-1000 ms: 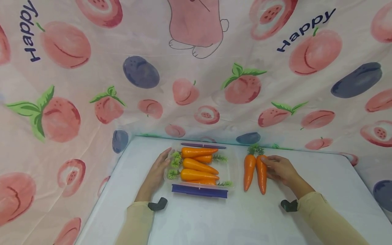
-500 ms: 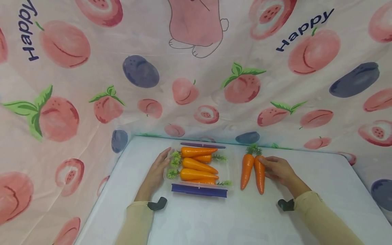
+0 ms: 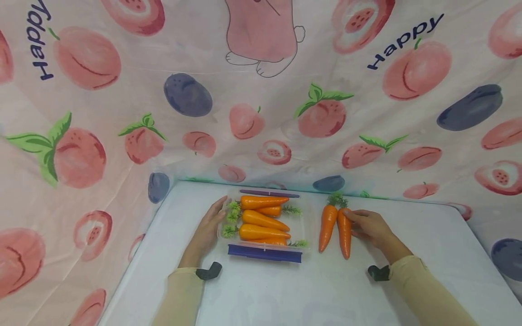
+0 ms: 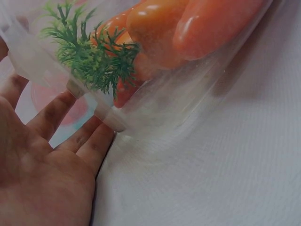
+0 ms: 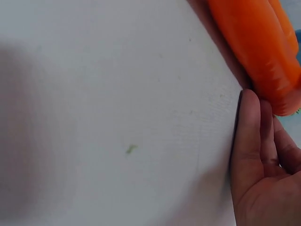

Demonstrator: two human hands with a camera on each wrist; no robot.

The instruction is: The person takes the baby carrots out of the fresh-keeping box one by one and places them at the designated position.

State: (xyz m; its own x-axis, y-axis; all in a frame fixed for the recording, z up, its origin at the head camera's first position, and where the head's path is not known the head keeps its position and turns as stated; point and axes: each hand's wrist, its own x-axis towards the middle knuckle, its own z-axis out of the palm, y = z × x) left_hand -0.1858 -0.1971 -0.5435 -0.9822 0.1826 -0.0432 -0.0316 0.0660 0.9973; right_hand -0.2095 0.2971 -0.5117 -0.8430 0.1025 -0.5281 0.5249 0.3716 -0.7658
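Observation:
In the head view my left hand (image 3: 209, 228) rests against the left side of a clear plastic box (image 3: 306, 226), its fingers fairly straight. The left wrist view shows its fingertips touching the wall near a green leafy top (image 4: 96, 63). Several shiny orange carrots (image 3: 265, 232) lie inside, most with tips to the right. To the right of the box lie two more carrots, side by side with tops away from me. My right hand (image 3: 369, 226) holds the nearer-right carrot (image 3: 345, 237) near its top; the other carrot (image 3: 326, 233) lies just left of it.
A blue flap (image 3: 265, 254) hangs at the box's near side, and another blue strip (image 3: 269, 193) runs along its far side. The white table (image 3: 285, 294) ends at a fruit-printed cloth (image 3: 277, 113) behind. A tiny green scrap (image 5: 130, 149) lies on the white surface.
My right hand and the two carrots outside the box have shifted slightly left, toward it. The carrots' lower tips have spread a little apart. My left hand and the box stay put.

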